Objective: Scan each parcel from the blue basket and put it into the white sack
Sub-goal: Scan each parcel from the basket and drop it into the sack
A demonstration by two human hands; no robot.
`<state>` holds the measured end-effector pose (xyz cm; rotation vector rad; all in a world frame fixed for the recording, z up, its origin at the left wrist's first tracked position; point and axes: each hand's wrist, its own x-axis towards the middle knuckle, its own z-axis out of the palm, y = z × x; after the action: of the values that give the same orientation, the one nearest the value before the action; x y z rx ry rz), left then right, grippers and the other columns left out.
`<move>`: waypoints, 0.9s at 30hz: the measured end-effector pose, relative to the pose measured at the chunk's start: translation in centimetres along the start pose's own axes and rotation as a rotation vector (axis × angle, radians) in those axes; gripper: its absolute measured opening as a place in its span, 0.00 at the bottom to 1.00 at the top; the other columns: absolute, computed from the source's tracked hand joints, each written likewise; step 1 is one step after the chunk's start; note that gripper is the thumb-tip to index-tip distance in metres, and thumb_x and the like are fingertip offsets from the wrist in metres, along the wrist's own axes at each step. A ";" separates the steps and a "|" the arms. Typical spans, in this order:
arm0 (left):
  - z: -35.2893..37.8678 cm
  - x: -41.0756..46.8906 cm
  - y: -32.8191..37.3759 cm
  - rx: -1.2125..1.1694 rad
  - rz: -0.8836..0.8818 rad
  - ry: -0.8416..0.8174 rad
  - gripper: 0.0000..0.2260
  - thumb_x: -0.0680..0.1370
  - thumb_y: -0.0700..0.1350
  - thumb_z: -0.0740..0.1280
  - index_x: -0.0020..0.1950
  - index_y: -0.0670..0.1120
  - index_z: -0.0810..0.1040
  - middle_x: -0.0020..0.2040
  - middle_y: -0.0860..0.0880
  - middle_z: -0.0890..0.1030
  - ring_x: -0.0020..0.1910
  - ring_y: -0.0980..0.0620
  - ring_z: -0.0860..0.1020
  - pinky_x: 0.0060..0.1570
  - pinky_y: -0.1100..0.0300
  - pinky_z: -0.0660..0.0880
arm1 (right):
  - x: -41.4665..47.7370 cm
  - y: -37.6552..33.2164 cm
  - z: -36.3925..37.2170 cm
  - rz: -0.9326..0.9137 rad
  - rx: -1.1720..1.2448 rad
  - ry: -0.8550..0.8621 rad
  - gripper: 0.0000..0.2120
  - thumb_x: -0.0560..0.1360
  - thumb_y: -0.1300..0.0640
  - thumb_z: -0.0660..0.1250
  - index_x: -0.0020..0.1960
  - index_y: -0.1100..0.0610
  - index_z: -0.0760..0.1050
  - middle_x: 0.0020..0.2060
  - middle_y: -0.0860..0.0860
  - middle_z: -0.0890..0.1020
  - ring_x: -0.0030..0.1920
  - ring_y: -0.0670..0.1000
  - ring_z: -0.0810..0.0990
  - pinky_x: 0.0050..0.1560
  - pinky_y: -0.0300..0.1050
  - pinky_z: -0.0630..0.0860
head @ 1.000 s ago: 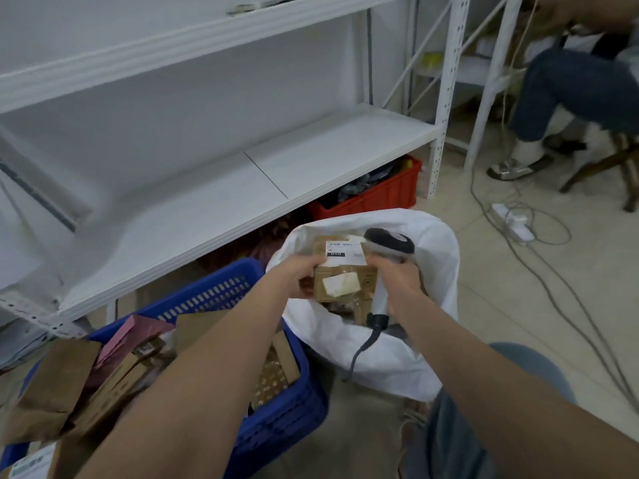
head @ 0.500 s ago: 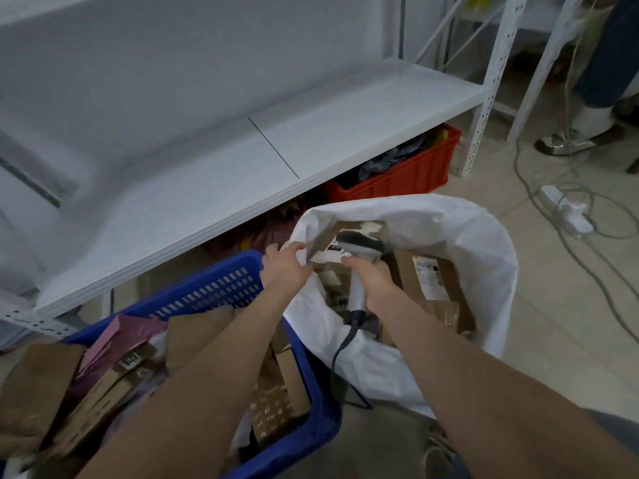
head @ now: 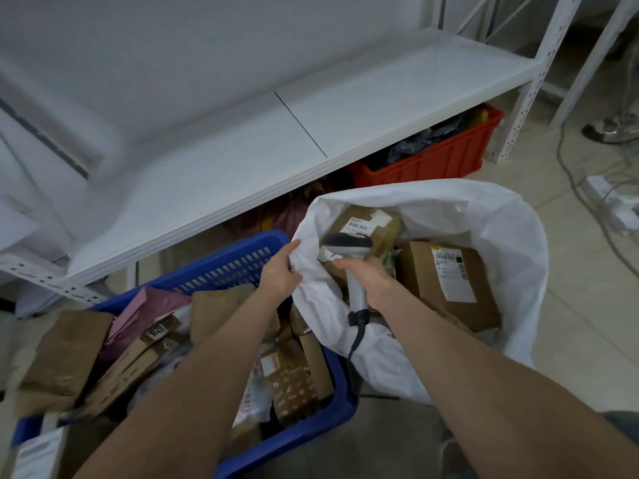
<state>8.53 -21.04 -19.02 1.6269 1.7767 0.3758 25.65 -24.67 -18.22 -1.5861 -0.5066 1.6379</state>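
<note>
Gripping white sack (head: 501, 236) rim, left hand (head: 280, 276), right hand (head: 371, 280) holding scanner (head: 349, 247)

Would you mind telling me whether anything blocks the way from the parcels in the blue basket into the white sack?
Nothing fixed does. The left hand grips the rim of the white sack beside the blue basket, and only the right hand, holding the scanner, is over the open mouth.

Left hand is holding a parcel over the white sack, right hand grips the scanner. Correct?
Not quite. The head view shows the left hand holding no parcel: it grips the rim of the white sack. The right hand does grip the scanner.
</note>
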 end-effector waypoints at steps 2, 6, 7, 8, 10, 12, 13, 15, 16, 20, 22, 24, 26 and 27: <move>-0.7 -1.0 0.4 -0.109 -0.027 -0.083 0.32 0.75 0.30 0.64 0.75 0.51 0.62 0.55 0.42 0.77 0.55 0.41 0.77 0.53 0.54 0.76 | -1.1 0.1 0.0 -0.028 -0.007 0.019 0.21 0.73 0.60 0.72 0.63 0.62 0.71 0.44 0.53 0.76 0.45 0.52 0.76 0.50 0.47 0.72; -2.3 -3.8 0.3 -0.069 -0.037 -0.063 0.29 0.75 0.30 0.66 0.74 0.48 0.65 0.58 0.45 0.74 0.57 0.45 0.75 0.58 0.54 0.74 | -4.1 0.1 0.3 -0.077 -0.041 0.084 0.22 0.70 0.59 0.74 0.62 0.63 0.73 0.51 0.56 0.79 0.53 0.56 0.77 0.56 0.52 0.76; -2.7 -4.7 -0.1 -0.017 -0.046 -0.059 0.29 0.75 0.31 0.66 0.74 0.48 0.66 0.60 0.45 0.74 0.59 0.45 0.74 0.59 0.54 0.74 | -4.9 0.1 0.4 -0.090 -0.045 0.091 0.22 0.71 0.60 0.73 0.62 0.64 0.73 0.51 0.57 0.78 0.53 0.56 0.77 0.52 0.52 0.78; -3.4 -5.7 -0.6 -0.002 -0.066 -0.069 0.27 0.76 0.32 0.66 0.73 0.46 0.66 0.59 0.45 0.73 0.59 0.45 0.74 0.60 0.53 0.74 | -5.9 0.0 0.7 -0.103 -0.044 0.086 0.20 0.71 0.61 0.73 0.61 0.64 0.73 0.49 0.56 0.78 0.51 0.56 0.77 0.45 0.49 0.79; -4.8 -7.8 -1.7 -0.040 -0.107 -0.073 0.23 0.77 0.32 0.66 0.71 0.42 0.69 0.50 0.49 0.72 0.55 0.47 0.73 0.58 0.55 0.73 | -7.7 0.2 1.5 -0.115 -0.041 0.057 0.15 0.73 0.62 0.71 0.58 0.64 0.74 0.45 0.56 0.78 0.42 0.54 0.79 0.34 0.44 0.75; -6.5 -9.8 -3.1 -0.006 -0.112 -0.022 0.18 0.77 0.34 0.65 0.67 0.40 0.73 0.41 0.55 0.70 0.51 0.51 0.72 0.55 0.60 0.71 | -9.3 0.8 2.7 -0.119 -0.046 0.028 0.12 0.74 0.63 0.70 0.55 0.64 0.74 0.46 0.58 0.77 0.39 0.55 0.80 0.29 0.42 0.73; -7.3 -10.8 -4.1 0.016 -0.111 0.002 0.17 0.77 0.34 0.65 0.66 0.40 0.74 0.39 0.57 0.69 0.50 0.52 0.72 0.55 0.60 0.71 | -10.0 1.2 3.4 -0.114 -0.052 0.013 0.12 0.74 0.63 0.70 0.56 0.65 0.74 0.46 0.59 0.77 0.38 0.55 0.80 0.26 0.41 0.72; -8.7 -12.9 -6.0 0.021 -0.133 0.026 0.17 0.76 0.34 0.65 0.65 0.40 0.75 0.38 0.58 0.70 0.49 0.52 0.72 0.55 0.60 0.71 | -11.3 2.3 5.3 -0.100 -0.073 -0.022 0.12 0.75 0.63 0.69 0.56 0.66 0.75 0.44 0.59 0.77 0.37 0.55 0.79 0.23 0.37 0.72; -9.3 -13.9 -7.2 0.019 -0.157 0.027 0.17 0.76 0.34 0.65 0.65 0.39 0.75 0.38 0.57 0.71 0.49 0.51 0.72 0.55 0.59 0.72 | -11.8 3.0 6.4 -0.083 -0.084 -0.044 0.11 0.75 0.63 0.69 0.55 0.66 0.75 0.42 0.58 0.77 0.35 0.54 0.78 0.23 0.37 0.72; -10.7 -17.1 -11.6 0.019 -0.281 -0.051 0.19 0.77 0.37 0.67 0.67 0.42 0.72 0.49 0.48 0.73 0.47 0.51 0.73 0.44 0.60 0.75 | -12.8 5.6 11.1 0.007 -0.176 -0.107 0.14 0.74 0.61 0.70 0.58 0.64 0.76 0.44 0.57 0.80 0.37 0.54 0.81 0.34 0.44 0.78; -11.2 -18.1 -13.9 0.037 -0.345 -0.050 0.20 0.77 0.40 0.68 0.69 0.43 0.71 0.49 0.47 0.73 0.41 0.52 0.74 0.37 0.63 0.71 | -13.0 6.7 13.7 0.027 -0.244 -0.153 0.17 0.74 0.60 0.71 0.60 0.63 0.74 0.48 0.57 0.82 0.40 0.54 0.83 0.31 0.43 0.77; -11.6 -18.3 -16.4 0.005 -0.385 -0.012 0.22 0.75 0.42 0.70 0.68 0.43 0.71 0.53 0.44 0.75 0.47 0.48 0.76 0.45 0.60 0.73 | -13.0 7.4 16.4 0.033 -0.263 -0.192 0.16 0.74 0.60 0.70 0.60 0.61 0.73 0.48 0.57 0.82 0.40 0.53 0.83 0.29 0.42 0.76; -11.9 -18.1 -18.5 0.026 -0.390 0.046 0.23 0.74 0.44 0.71 0.67 0.44 0.71 0.61 0.43 0.75 0.57 0.45 0.75 0.58 0.53 0.73 | -12.7 8.2 19.0 0.040 -0.275 -0.214 0.12 0.74 0.60 0.70 0.56 0.60 0.73 0.49 0.57 0.82 0.41 0.53 0.83 0.34 0.43 0.79; -12.2 -17.8 -19.3 0.055 -0.384 0.078 0.23 0.74 0.45 0.71 0.67 0.44 0.71 0.62 0.43 0.75 0.59 0.44 0.75 0.60 0.51 0.73 | -12.3 8.6 20.2 0.038 -0.284 -0.213 0.12 0.74 0.60 0.71 0.55 0.60 0.74 0.49 0.58 0.82 0.42 0.54 0.84 0.38 0.45 0.81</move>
<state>-14.45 -38.57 -17.23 1.2799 2.1205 0.2145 2.91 -34.54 -13.77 -1.6364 -0.8583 1.8384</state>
